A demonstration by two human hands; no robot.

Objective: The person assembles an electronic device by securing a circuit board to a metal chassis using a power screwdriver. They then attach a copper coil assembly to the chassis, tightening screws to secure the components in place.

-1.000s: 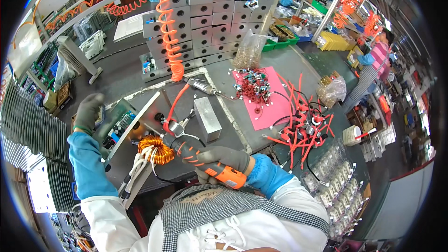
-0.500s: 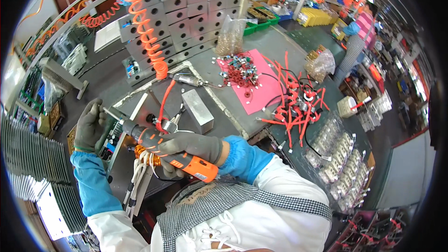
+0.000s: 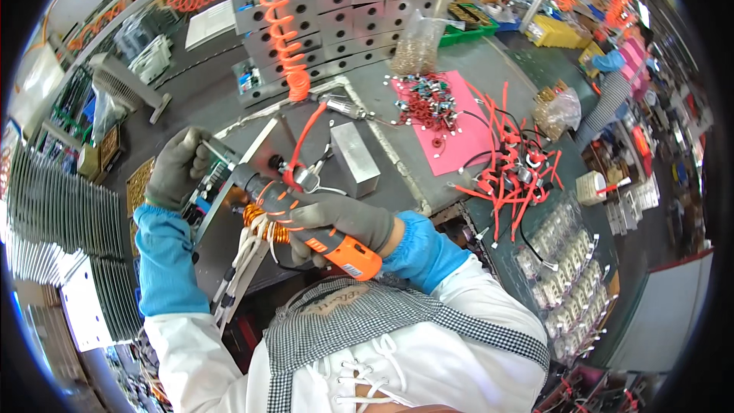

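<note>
My right hand point(image 3: 344, 218), in a grey glove, is wrapped round an orange and black power screwdriver point(image 3: 269, 197). Its long bit points left, toward my left hand point(image 3: 176, 172). That gloved left hand has its fingers pinched near the bit's tip; whatever they hold is too small to make out. Beneath the tool stands a metal frame point(image 3: 269, 142) with a green circuit board point(image 3: 217, 182) along its left side. Copper-coloured windings point(image 3: 277, 234) and a bundle of white leads point(image 3: 243, 261) sit at its near end. A silver metal block point(image 3: 355, 154) lies to the right of the frame.
Metal housings point(image 3: 336, 23) are stacked at the back, with a coiled orange air hose point(image 3: 281, 38) hanging before them. Red-wired parts lie on a pink sheet point(image 3: 451, 145), beside red-sleeved cables point(image 3: 508, 176). Finned plates point(image 3: 65, 206) stand at left. A co-worker point(image 3: 623, 76) is far right.
The whole view has shifted, so the bench appears further right and higher. My left hand's fingers have come closer round the bit's tip. The right hand keeps its hold on the screwdriver.
</note>
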